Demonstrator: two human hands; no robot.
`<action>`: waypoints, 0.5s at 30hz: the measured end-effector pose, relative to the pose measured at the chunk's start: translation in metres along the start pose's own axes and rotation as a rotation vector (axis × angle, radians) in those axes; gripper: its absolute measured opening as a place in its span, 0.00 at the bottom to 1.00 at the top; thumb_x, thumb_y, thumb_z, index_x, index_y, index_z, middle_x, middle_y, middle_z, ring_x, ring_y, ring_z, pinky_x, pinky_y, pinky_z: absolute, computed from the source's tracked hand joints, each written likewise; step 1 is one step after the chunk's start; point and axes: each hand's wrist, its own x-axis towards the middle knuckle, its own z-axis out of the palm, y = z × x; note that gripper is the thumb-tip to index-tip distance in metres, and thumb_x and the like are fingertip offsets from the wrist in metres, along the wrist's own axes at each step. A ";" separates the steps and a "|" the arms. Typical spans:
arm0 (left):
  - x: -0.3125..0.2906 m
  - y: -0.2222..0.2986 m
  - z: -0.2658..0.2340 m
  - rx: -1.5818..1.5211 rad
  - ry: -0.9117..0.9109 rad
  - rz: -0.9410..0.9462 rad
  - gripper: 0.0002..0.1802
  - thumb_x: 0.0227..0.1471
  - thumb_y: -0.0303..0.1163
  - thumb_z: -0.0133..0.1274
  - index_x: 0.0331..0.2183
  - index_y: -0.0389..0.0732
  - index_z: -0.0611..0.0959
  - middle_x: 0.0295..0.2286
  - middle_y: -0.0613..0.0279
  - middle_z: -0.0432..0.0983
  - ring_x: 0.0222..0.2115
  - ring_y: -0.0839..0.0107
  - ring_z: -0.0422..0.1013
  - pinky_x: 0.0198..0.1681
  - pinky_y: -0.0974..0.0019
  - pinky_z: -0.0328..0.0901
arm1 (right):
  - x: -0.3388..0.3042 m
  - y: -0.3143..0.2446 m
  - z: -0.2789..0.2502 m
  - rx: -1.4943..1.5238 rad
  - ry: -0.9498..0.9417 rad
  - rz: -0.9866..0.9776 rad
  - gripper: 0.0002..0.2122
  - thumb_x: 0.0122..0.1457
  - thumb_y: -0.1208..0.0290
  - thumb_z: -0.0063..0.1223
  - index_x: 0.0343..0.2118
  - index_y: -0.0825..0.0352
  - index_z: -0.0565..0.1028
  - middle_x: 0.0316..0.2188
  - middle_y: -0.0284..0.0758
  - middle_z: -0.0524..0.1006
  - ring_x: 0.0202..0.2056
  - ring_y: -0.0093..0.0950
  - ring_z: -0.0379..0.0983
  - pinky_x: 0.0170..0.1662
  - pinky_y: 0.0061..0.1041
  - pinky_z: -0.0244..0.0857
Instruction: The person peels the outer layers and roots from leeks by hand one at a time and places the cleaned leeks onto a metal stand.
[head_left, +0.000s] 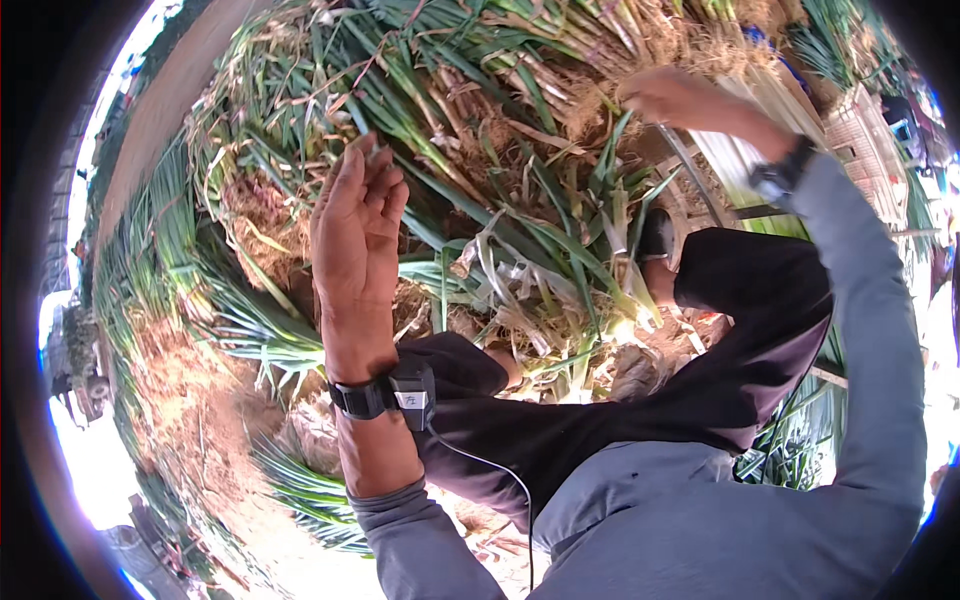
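Observation:
My left hand (360, 230) is raised over the pile, its fingers loosely bent and apart, with nothing visible in the palm. Behind it lie long green onions (440, 150) with green leaves, pale stalks and dry outer skins. Reaching far right, my right hand (672, 97) is above the brown roots (600, 105) of more green onions. Its fingers point left and are blurred, so I cannot tell whether they grip anything. Loose peeled leaves (510, 280) are heaped between my legs.
A row of cleaned white stalks (745, 140) lies at right beside a metal bar (692, 175). Farther right stands a pale plastic crate (865, 150). More green onions (165, 240) with soil-covered roots stretch along the left. A cable (500, 465) runs from my left wrist strap.

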 end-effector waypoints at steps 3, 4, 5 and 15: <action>-0.012 0.011 0.002 -0.017 -0.018 0.041 0.18 0.64 0.36 0.51 0.51 0.35 0.77 0.37 0.62 0.78 0.36 0.75 0.73 0.43 0.71 0.69 | 0.083 -0.028 0.093 0.231 -0.056 0.012 0.15 0.64 0.66 0.48 0.46 0.71 0.77 0.38 0.45 0.81 0.35 0.34 0.79 0.44 0.36 0.71; -0.016 0.013 0.001 -0.029 -0.050 0.061 0.19 0.64 0.35 0.51 0.52 0.34 0.77 0.37 0.62 0.78 0.36 0.76 0.73 0.43 0.71 0.69 | 0.105 -0.037 0.123 0.239 -0.028 -0.060 0.13 0.64 0.68 0.48 0.46 0.70 0.77 0.35 0.43 0.82 0.32 0.31 0.80 0.41 0.34 0.73; -0.022 0.016 0.001 -0.059 -0.034 0.042 0.19 0.65 0.34 0.50 0.52 0.33 0.76 0.37 0.63 0.77 0.36 0.75 0.72 0.43 0.71 0.68 | 0.125 -0.048 0.155 0.352 -0.010 -0.020 0.13 0.63 0.67 0.49 0.45 0.70 0.78 0.34 0.43 0.82 0.33 0.33 0.81 0.42 0.35 0.72; -0.033 0.033 -0.025 -0.117 0.124 0.089 0.19 0.68 0.34 0.43 0.55 0.33 0.72 0.33 0.64 0.73 0.30 0.76 0.68 0.36 0.70 0.66 | 0.171 -0.078 0.385 0.431 0.043 0.452 0.13 0.58 0.61 0.57 0.36 0.68 0.76 0.39 0.50 0.79 0.44 0.52 0.75 0.46 0.47 0.67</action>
